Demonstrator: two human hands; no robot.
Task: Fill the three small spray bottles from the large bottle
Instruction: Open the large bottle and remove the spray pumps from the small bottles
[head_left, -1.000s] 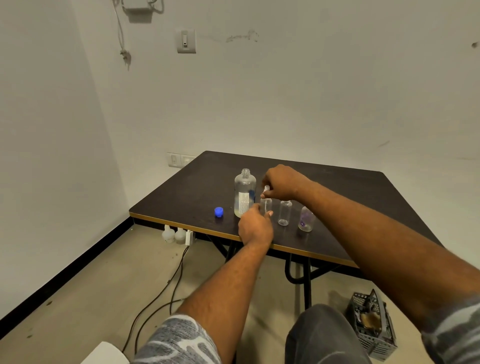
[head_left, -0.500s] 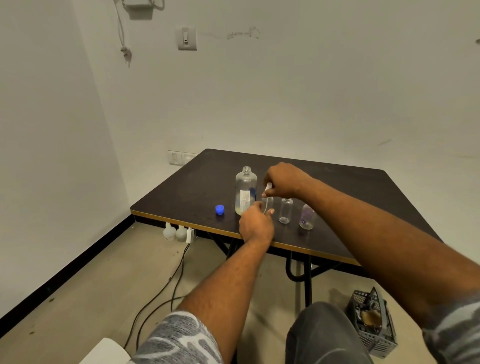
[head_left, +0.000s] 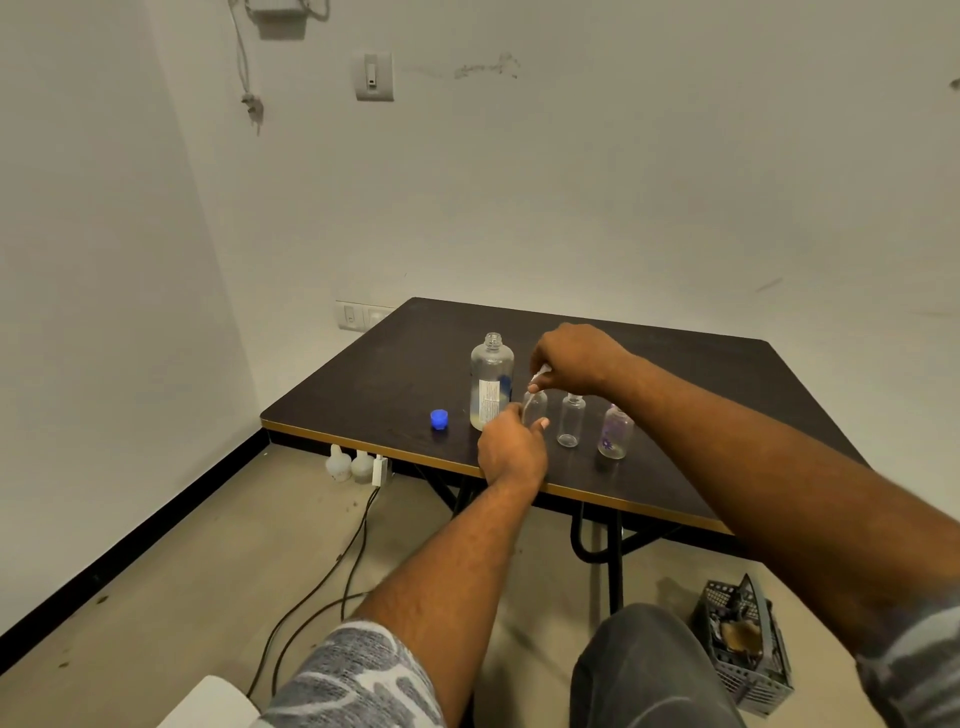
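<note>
Large bottle (head_left: 491, 382): upright near the front edge of the dark table (head_left: 363, 395), uncapped, a little pale liquid at the bottom. White label with a blue patch; the print is too small to read. Blue cap (head_left: 439, 419) lies on the table just left of it.

Three small bottles in a row to its right. First small bottle (head_left: 535, 408): just beside the large one, lower half hidden by the left hand (head_left: 511, 452), whose fingers and thumb curl round its body. Right hand (head_left: 571, 358) is above it, fingertips pinching the white spray top (head_left: 537, 376) at the neck. Whether the top is seated or lifted off, cannot tell.

Second small bottle (head_left: 571, 421): clear, standing alone, neck open. Third small bottle (head_left: 615, 431): purple marking on the side, not legible; its top is partly behind the right forearm.

Compared with half a second ago: both hands keep the same holds, and the bottles and cap are in the same places.
</note>
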